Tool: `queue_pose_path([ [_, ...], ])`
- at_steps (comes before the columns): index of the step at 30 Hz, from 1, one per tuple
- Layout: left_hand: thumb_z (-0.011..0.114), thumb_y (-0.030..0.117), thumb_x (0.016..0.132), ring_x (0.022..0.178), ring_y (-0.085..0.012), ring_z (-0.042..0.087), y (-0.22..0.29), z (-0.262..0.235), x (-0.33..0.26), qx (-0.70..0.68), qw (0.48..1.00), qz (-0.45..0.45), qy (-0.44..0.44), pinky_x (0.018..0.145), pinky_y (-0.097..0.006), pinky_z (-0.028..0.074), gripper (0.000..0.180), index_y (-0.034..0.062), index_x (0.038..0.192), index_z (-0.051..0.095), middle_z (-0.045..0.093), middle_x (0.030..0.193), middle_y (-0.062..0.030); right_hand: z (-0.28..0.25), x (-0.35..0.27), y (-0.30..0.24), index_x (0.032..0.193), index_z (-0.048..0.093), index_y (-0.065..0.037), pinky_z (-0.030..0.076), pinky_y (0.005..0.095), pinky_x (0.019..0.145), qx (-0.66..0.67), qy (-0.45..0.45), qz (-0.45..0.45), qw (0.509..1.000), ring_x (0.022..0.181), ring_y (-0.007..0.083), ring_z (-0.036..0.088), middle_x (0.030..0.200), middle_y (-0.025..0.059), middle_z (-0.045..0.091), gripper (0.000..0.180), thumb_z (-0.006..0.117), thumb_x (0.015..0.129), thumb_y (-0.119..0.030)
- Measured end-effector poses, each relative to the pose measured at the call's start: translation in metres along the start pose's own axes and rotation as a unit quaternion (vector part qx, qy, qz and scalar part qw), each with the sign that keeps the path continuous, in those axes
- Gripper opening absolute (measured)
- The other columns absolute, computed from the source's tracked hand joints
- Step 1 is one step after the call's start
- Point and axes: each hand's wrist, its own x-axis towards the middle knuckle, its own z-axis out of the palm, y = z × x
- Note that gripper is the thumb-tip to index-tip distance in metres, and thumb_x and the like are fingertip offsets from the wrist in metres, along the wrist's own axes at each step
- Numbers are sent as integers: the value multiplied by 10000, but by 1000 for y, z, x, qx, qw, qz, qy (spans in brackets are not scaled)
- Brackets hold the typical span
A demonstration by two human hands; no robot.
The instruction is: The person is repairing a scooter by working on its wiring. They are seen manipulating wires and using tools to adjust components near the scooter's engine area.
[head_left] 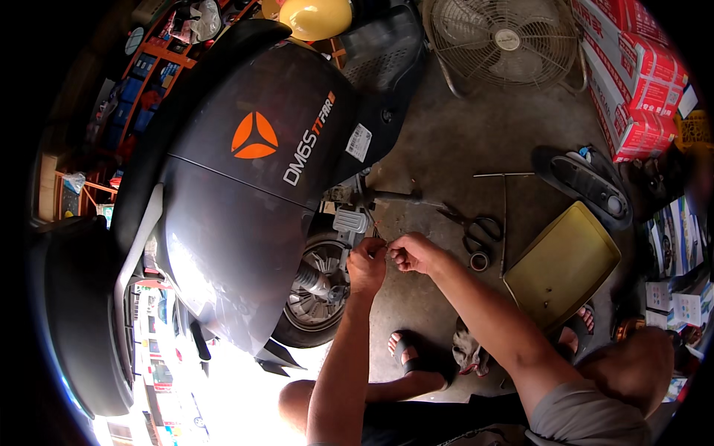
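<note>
Both hands are close together beside the lower side of a dark grey electric scooter [230, 201]. My left hand [367, 264] has its fingers pinched together, just below a grey ridged footpeg [351, 221] and right of the rear wheel [321, 286]. Nearly touching it, my right hand [413, 253] is closed too, fingers curled in a pinch. Whatever lies between the fingertips is too small to make out. Close by on the floor, to the right, are black-handled scissors [480, 230] and a dark roll of tape [480, 260].
A T-handle wrench [505, 204] lies beside a yellowish tray [569, 256] with small bits in it. Beyond are a black plastic cover [584, 186], a floor fan [506, 44] and red-and-white boxes [636, 85]. A crumpled rag [468, 353] lies near my feet.
</note>
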Motion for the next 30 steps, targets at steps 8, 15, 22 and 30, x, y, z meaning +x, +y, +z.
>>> queue_pose_path([
  [8, 671, 108, 782, 834, -212, 696, -4, 0, 0, -8, 1000, 12, -3, 769, -314, 523, 182, 44, 949, 704, 720, 881, -101, 4, -31, 12, 923, 556, -78, 465, 391, 656, -415, 161, -546, 710, 802, 311, 601, 875, 115, 585, 244, 627, 727, 49],
  [15, 661, 104, 788, 826, -200, 693, -5, 0, 1, -14, 1000, -1, -6, 766, -306, 522, 189, 25, 955, 701, 717, 878, -107, 7, -35, 6, 885, 555, -87, 413, 425, 667, -489, 149, -585, 630, 802, 327, 573, 853, 94, 581, 216, 653, 716, 5],
  [22, 662, 105, 788, 844, -224, 698, -3, 1, 1, -9, 1000, 10, -2, 770, -318, 523, 183, 30, 950, 700, 719, 886, -113, 9, -8, 11, 673, 530, -40, 427, 390, 562, -294, 132, -343, 882, 601, 277, 573, 631, 99, 569, 106, 622, 723, -56],
  [30, 668, 103, 784, 835, -226, 699, -2, -1, 0, -8, 1000, 9, -4, 762, -322, 523, 181, 34, 949, 699, 719, 881, -114, -3, -10, 4, 728, 577, -49, 444, 339, 505, -146, 86, -230, 958, 586, 205, 585, 644, 57, 574, 76, 592, 802, -49],
])
